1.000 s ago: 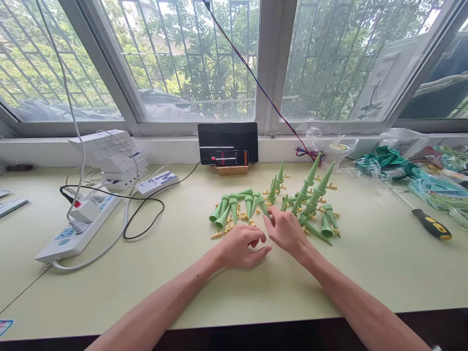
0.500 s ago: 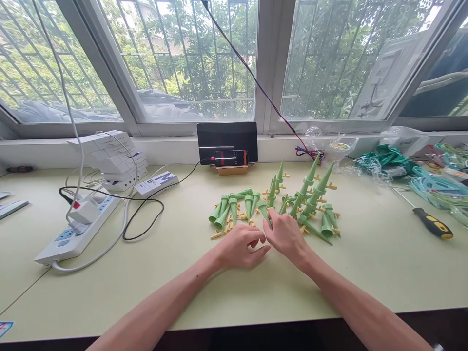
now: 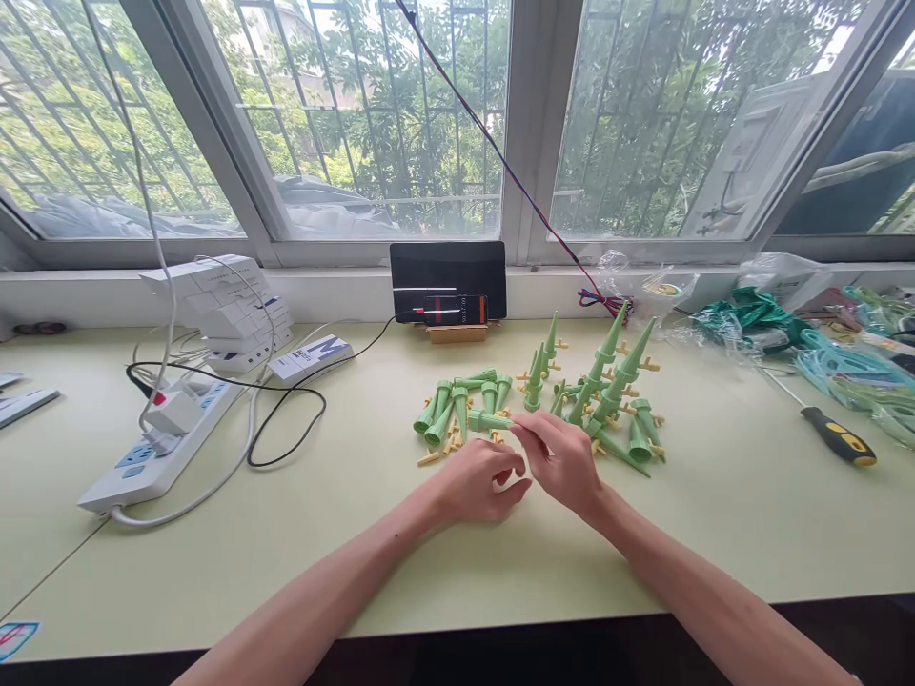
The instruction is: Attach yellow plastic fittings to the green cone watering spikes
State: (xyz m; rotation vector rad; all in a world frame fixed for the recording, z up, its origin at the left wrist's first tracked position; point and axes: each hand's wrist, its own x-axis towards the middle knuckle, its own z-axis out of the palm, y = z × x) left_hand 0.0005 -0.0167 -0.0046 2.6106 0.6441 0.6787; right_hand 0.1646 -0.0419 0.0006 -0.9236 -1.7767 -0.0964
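Observation:
My right hand (image 3: 561, 462) pinches the narrow end of a green plastic watering spike (image 3: 486, 420), which lies nearly level with its wide end pointing left. Just left of it, my left hand (image 3: 482, 481) rests low over the table with fingers loosely curled and thumb apart, and nothing shows in it. More green spikes (image 3: 437, 419) lie in a loose group beyond my left hand, among small yellow valve pieces (image 3: 429, 458). Beyond my right hand stand several stacked spikes (image 3: 620, 381) with yellow valves sticking out sideways, points upward. A few spikes (image 3: 641, 438) lean or lie beside them.
A phone (image 3: 457, 310) leans before a dark tablet (image 3: 447, 262) at the window sill. On the left are a power strip (image 3: 161, 457), cables and stacked white boxes (image 3: 239, 314). To the right lie a screwdriver (image 3: 838, 435), plastic bags and coiled tubing (image 3: 843, 367).
My right hand has lifted the spike from the group and turned it from pointing down to nearly level. My left hand has stayed almost in place. The view has shifted slightly.

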